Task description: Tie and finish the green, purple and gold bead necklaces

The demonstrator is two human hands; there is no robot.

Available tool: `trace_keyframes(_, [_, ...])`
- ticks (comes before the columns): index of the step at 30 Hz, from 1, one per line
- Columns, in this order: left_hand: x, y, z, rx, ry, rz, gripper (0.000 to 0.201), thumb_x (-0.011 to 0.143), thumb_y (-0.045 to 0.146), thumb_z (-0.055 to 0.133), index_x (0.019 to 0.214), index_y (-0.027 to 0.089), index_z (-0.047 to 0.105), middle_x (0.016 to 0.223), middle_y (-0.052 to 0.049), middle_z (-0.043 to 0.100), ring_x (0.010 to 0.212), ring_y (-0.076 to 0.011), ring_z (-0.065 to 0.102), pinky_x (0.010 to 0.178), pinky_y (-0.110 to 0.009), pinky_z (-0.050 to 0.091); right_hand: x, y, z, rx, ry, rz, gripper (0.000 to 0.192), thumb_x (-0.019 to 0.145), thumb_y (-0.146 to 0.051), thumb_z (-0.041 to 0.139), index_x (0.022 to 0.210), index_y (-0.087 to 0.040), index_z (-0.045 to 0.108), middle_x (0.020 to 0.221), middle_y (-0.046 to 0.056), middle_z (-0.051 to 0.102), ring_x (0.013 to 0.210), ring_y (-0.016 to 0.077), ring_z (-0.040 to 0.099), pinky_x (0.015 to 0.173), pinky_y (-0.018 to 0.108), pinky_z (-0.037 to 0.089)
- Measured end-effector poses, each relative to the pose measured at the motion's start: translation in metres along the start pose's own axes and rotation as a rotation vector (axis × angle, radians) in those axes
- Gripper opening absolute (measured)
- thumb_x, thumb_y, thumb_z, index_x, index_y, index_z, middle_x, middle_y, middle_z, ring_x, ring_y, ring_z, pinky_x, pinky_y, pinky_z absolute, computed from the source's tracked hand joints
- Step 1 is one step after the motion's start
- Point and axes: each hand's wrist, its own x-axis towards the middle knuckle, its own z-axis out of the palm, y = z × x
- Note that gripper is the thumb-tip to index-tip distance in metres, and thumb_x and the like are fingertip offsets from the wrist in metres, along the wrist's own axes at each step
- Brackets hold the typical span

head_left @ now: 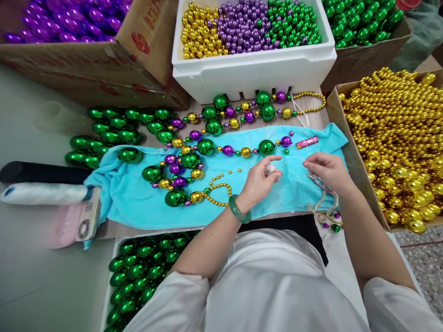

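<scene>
Cluttered bead-stringing table, seen from the head camera: turquoise towel (138,193) spread across the middle, boxes crowding the upper edge and both sides

Left hand (258,182) at centre frame, jade bangle (238,210) on the wrist, thumb and forefinger pinched narrow on a small white bit (271,168), hard to say whether bead or knot. Right hand (327,170) just right of it, fingers curled and nearly closed on fine thread (294,161), with small scissors or pliers (320,182) tucked beneath; cannot tell which. Thread running faintly between both hands, above the towel

Best handled, by the look of it, with thread kept taut and low over the towel, pinch held close to the thread end, loose strands kept off the finished work

Counted: two hands; one white foam box (254,69) at upper centre holding three colours of small beads, gold, purple, green; three cardboard boxes, purple beads (62,23) upper left, green (360,20) upper right, gold (398,138) along the right edge. One tray of green beads (138,272) lower left, one loose heap of green beads (110,133) left of the towel. Several strung strands (224,150) of mixed beads across the towel top, exact number unclear where overlapping. One pink tube (307,142) above the right hand, one black roll (41,173) and one white roll (41,193) at far left
</scene>
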Motion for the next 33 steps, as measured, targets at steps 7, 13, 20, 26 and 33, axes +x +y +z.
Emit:
trace_keyframes(7, [0.003,0.002,0.004,-0.210,0.021,-0.118,0.042,0.074,0.017,0.066,0.116,0.016,0.059,0.080,-0.001,0.068,0.066,-0.0095,0.062,0.066,-0.023,0.052,-0.003,0.004,-0.068,-0.649,0.623,-0.040,0.041,0.069,-0.032,0.069,0.107,-0.016,0.066,0.111,0.013,0.062,0.075,0.0180,0.058,0.078,0.040,0.048])
trace_keyframes(13, [-0.005,0.017,0.017,-0.333,0.019,-0.083,0.039,0.084,0.036,0.063,0.118,0.018,0.057,0.102,-0.007,0.068,0.069,-0.0107,0.066,0.068,-0.026,0.056,-0.028,0.007,-0.007,-0.148,0.082,0.124,0.020,0.075,-0.035,0.064,0.083,-0.018,0.069,0.074,0.004,0.067,0.067,0.0169,0.060,0.065,0.031,0.049])
trace_keyframes(20, [-0.029,0.041,0.013,-0.603,-0.007,0.034,0.034,0.085,0.042,0.062,0.112,0.020,0.061,0.087,-0.003,0.068,0.068,-0.0116,0.065,0.056,-0.020,0.052,-0.039,-0.020,0.057,0.621,-0.532,0.093,0.041,0.069,-0.031,0.076,0.107,-0.022,0.065,0.087,0.002,0.067,0.076,0.0151,0.064,0.067,0.029,0.053])
trace_keyframes(26, [-0.030,0.035,-0.025,-0.213,0.021,-0.003,0.038,0.079,0.036,0.069,0.115,0.022,0.066,0.118,-0.008,0.066,0.097,-0.0177,0.064,0.068,-0.024,0.055,-0.035,-0.043,0.065,0.461,-0.299,0.034,0.020,0.074,-0.038,0.072,0.077,-0.018,0.072,0.061,0.000,0.064,0.058,0.0115,0.057,0.058,0.027,0.050])
trace_keyframes(33, [-0.040,0.019,-0.048,0.106,-0.159,-0.173,0.017,0.078,0.033,0.067,0.084,0.020,0.077,0.084,-0.005,0.075,0.080,-0.0177,0.067,0.078,-0.029,0.052,-0.025,-0.059,0.067,0.422,-0.190,-0.045,0.019,0.075,-0.039,0.071,0.076,-0.020,0.071,0.060,0.000,0.065,0.057,0.0127,0.059,0.057,0.028,0.050])
